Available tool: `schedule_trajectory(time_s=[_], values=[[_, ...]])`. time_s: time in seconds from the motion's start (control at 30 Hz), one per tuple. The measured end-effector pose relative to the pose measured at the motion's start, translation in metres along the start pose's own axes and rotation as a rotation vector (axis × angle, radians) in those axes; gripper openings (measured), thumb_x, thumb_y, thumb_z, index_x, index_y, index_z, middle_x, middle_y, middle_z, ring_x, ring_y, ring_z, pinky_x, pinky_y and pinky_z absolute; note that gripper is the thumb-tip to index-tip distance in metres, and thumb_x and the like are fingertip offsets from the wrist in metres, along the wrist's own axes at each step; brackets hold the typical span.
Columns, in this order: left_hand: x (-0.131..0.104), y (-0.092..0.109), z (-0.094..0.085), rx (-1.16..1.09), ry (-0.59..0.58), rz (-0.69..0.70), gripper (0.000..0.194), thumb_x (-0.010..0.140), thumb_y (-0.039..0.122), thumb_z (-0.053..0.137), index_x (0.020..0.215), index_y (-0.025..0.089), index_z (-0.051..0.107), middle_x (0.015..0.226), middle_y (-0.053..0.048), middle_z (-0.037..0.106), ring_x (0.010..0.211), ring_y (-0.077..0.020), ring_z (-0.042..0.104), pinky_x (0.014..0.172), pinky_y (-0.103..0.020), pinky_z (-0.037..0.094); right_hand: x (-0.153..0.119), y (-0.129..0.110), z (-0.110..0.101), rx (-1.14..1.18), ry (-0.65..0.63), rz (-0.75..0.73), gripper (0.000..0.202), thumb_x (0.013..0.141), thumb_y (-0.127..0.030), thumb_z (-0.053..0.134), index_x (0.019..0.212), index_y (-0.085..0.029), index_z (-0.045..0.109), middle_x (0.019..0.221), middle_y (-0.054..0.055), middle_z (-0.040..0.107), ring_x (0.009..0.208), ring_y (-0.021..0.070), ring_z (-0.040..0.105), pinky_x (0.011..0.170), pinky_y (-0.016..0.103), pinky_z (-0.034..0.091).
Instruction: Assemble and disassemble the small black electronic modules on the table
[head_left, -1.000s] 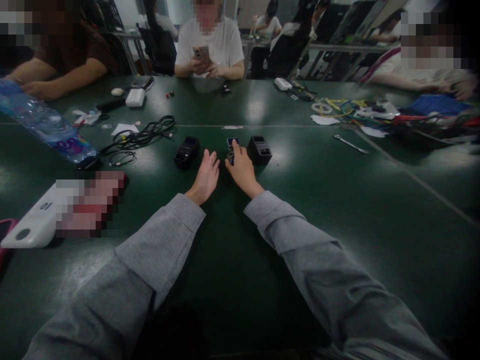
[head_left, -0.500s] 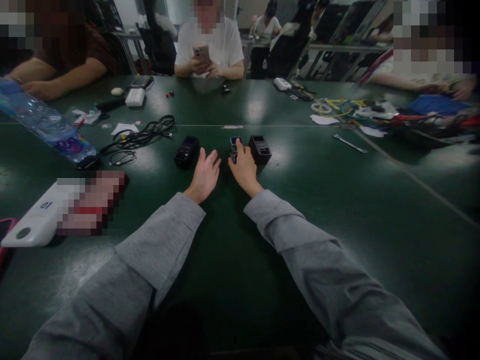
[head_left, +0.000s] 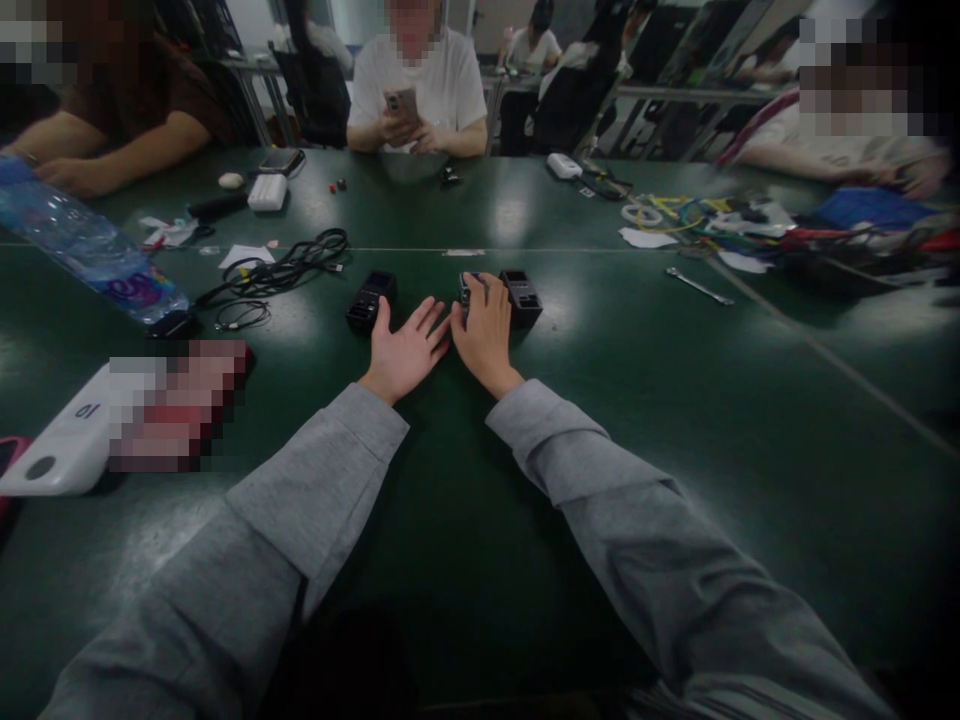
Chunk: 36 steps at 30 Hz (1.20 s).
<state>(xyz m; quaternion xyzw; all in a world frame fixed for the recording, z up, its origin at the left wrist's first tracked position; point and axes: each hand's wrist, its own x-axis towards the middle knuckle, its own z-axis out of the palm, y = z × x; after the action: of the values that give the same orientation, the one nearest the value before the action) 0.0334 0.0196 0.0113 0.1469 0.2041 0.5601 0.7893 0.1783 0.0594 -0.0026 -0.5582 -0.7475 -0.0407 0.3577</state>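
Observation:
Three small black devices with screens stand in a row on the dark green table (head_left: 465,480). My left hand (head_left: 407,350) is spread, palm partly up, just in front of the left device (head_left: 371,298), and holds nothing. My right hand (head_left: 486,330) lies over the middle device (head_left: 465,288), its fingers bent across the top and hiding most of it. Right beside those fingers stands the right device (head_left: 521,298).
A water bottle (head_left: 90,240), black cables (head_left: 289,268), and a white case (head_left: 67,430) lie at the left. To the right are a wrench (head_left: 699,286) and tangled coloured wires (head_left: 787,228). A person (head_left: 416,90) sits opposite holding a phone.
My left hand has opened wider, its fingers now pointing right toward my right hand. The fingers of my right hand have come down over the middle device, covering more of it.

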Motion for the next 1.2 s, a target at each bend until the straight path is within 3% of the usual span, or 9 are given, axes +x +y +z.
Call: schedule_trajectory(time_s=[0.23, 0.5, 0.7, 0.87, 1.0, 1.1, 1.2], values=[[-0.005, 0.0, 0.007, -0.005, -0.001, -0.054, 0.072, 0.09, 0.075, 0.039, 0.138, 0.024, 0.053, 0.142, -0.009, 0.058, 0.132, -0.0304, 0.054, 0.107, -0.045, 0.046, -0.002, -0.002, 0.001, 0.051, 0.032, -0.129, 0.041, 0.099, -0.028, 0.038, 0.138, -0.018, 0.047, 0.141, 0.016, 0.045, 0.135, 0.0294, 0.039, 0.111, 0.053, 0.034], [-0.005, 0.0, 0.009, 0.046, -0.051, -0.052, 0.072, 0.092, 0.075, 0.032, 0.128, 0.018, 0.059, 0.126, -0.011, 0.068, 0.125, -0.0299, 0.061, 0.107, -0.045, 0.047, -0.014, -0.02, 0.0, 0.059, -0.061, -0.263, 0.042, 0.099, -0.023, 0.035, 0.139, -0.017, 0.045, 0.146, 0.017, 0.042, 0.139, 0.0294, 0.035, 0.113, 0.052, 0.028], [-0.002, -0.001, 0.002, 0.2, 0.011, -0.003, 0.079, 0.089, 0.079, 0.031, 0.127, 0.017, 0.06, 0.126, -0.013, 0.068, 0.131, -0.0328, 0.057, 0.109, -0.049, 0.046, -0.026, -0.033, -0.002, 0.144, -0.188, -0.438, 0.051, 0.096, -0.012, 0.03, 0.146, -0.021, 0.036, 0.152, 0.013, 0.038, 0.14, 0.0276, 0.033, 0.113, 0.052, 0.026], [0.005, -0.003, -0.008, 0.466, -0.012, 0.151, 0.071, 0.089, 0.076, 0.036, 0.129, 0.023, 0.06, 0.133, -0.011, 0.065, 0.138, -0.035, 0.05, 0.109, -0.055, 0.044, -0.029, -0.042, -0.004, 0.228, -0.195, -0.537, 0.049, 0.1, -0.024, 0.032, 0.148, -0.017, 0.035, 0.149, 0.015, 0.041, 0.139, 0.0287, 0.036, 0.113, 0.05, 0.029], [0.01, -0.013, -0.009, 0.753, -0.082, 0.289, 0.066, 0.096, 0.07, 0.027, 0.123, 0.024, 0.064, 0.129, -0.009, 0.067, 0.135, -0.0299, 0.054, 0.108, -0.05, 0.045, -0.026, -0.04, -0.004, 0.327, -0.106, -0.493, 0.051, 0.104, -0.04, 0.032, 0.151, -0.019, 0.032, 0.144, 0.014, 0.043, 0.135, 0.0284, 0.04, 0.115, 0.051, 0.031], [0.009, -0.02, -0.006, 1.011, 0.009, 0.582, 0.062, 0.101, 0.061, 0.022, 0.117, 0.02, 0.065, 0.12, -0.01, 0.071, 0.125, -0.0249, 0.061, 0.106, -0.044, 0.047, -0.021, -0.031, -0.002, 0.399, 0.047, -0.386, 0.048, 0.105, -0.041, 0.029, 0.148, -0.02, 0.034, 0.138, 0.014, 0.046, 0.131, 0.0272, 0.043, 0.113, 0.051, 0.036], [0.002, -0.014, -0.005, 1.361, 0.123, 0.991, 0.041, 0.102, 0.049, 0.038, 0.119, 0.02, 0.063, 0.122, -0.01, 0.069, 0.118, -0.022, 0.064, 0.106, -0.041, 0.046, -0.016, -0.022, 0.001, 0.424, 0.182, -0.308, 0.043, 0.105, -0.038, 0.029, 0.143, -0.02, 0.037, 0.133, 0.014, 0.047, 0.13, 0.0265, 0.043, 0.113, 0.051, 0.037]])
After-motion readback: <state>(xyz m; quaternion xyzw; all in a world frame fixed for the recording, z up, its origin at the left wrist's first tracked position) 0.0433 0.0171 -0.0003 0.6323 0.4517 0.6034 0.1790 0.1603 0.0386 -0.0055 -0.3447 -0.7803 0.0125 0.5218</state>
